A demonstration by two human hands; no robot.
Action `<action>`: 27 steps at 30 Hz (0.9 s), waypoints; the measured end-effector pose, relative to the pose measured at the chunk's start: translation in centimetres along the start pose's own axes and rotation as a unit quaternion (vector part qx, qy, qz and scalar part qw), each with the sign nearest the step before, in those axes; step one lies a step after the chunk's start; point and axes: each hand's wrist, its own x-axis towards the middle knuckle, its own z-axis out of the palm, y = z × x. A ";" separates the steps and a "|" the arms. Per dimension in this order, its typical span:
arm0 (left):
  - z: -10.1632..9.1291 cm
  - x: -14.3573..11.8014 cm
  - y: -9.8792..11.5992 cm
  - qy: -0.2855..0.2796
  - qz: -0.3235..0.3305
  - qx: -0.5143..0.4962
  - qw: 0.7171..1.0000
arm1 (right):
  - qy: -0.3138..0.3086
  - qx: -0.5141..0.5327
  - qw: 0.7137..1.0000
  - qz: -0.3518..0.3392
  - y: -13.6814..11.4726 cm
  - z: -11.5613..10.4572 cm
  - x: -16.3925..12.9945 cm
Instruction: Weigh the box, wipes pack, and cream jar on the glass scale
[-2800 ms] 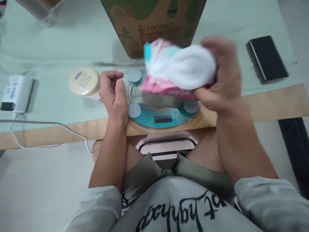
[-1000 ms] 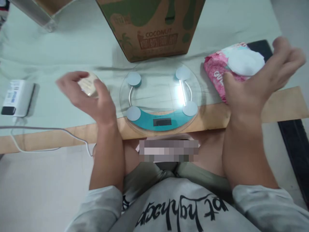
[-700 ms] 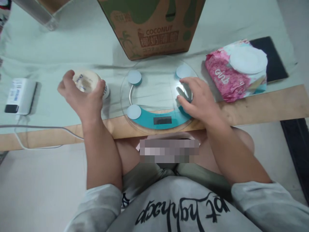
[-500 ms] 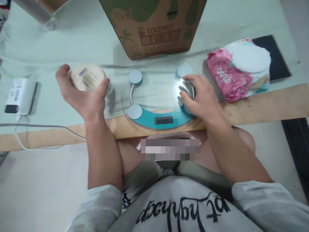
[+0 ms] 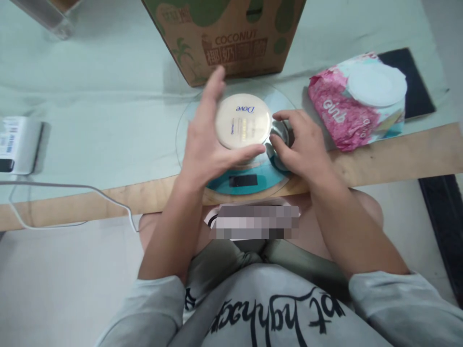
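Note:
A cream-lidded Dove jar point(image 5: 243, 121) stands upright on the round glass scale point(image 5: 220, 186), which has a teal band and a small dark display. My left hand point(image 5: 204, 140) is spread around the jar's left and near sides, its forefinger stretched away from the lid and the thumb along the front edge. On the jar's right, my right hand point(image 5: 302, 144) curls thumb and forefinger around a shiny rounded metal object point(image 5: 279, 132) over the scale. The lower part of that object is hidden by the fingers.
Behind the scale stands a cardboard coconut box point(image 5: 231, 43). To the right, a pink wipes pack point(image 5: 342, 108) overlaps a black flat item point(image 5: 419, 86). A white device point(image 5: 21, 144) and a cable point(image 5: 90, 188) lie at left. A wooden strip point(image 5: 390, 154) edges the table.
My left hand has moved right with the Dove jar, bringing it onto the scale, and its fingers have spread. My right hand stays nearly still at the metal object.

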 end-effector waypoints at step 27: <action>0.4 -1.3 -2.6 -0.007 0.039 0.016 0.999 | 0.056 0.046 0.997 0.039 0.8 1.3 0.0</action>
